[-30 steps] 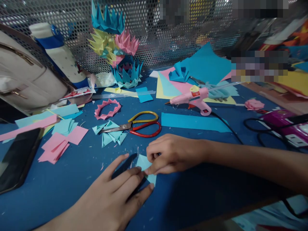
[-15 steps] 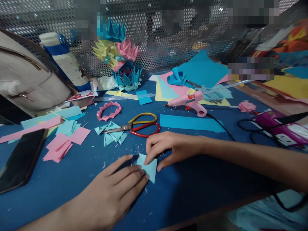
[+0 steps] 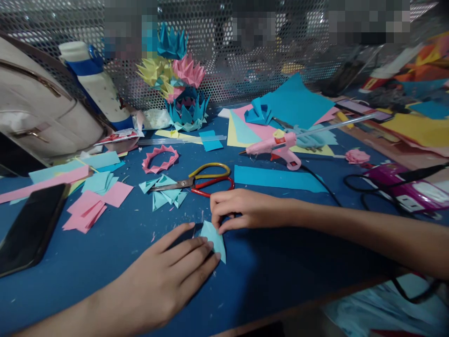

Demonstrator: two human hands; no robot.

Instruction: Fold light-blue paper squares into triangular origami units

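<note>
A small light-blue paper square [image 3: 213, 235] lies on the blue tabletop, its right side lifted and folding over. My left hand [image 3: 163, 276] rests flat with fingers apart, its fingertips pressing the paper's lower left part. Thumb and fingers of my right hand [image 3: 245, 209] pinch the paper's right edge. Just beyond the hands are scissors [image 3: 206, 180] with one yellow and one red handle, their blades over several folded light-blue pieces [image 3: 167, 199]. A pink zigzag paper ring [image 3: 160, 159] sits behind those. Part of the square is hidden under my fingers.
Left are pink paper squares [image 3: 86, 210], a phone [image 3: 33, 229], a bag [image 3: 42, 103] and a bottle [image 3: 96, 84]. Paper flowers [image 3: 187, 110] stand at the back by a perforated metal panel. A pink glue gun [image 3: 277, 147] and a blue strip [image 3: 277, 179] lie right of centre.
My right hand has closed from loosely spread fingers into a pinch and moved slightly left. The paper's right edge has come up and over. My left hand stays almost in place.
</note>
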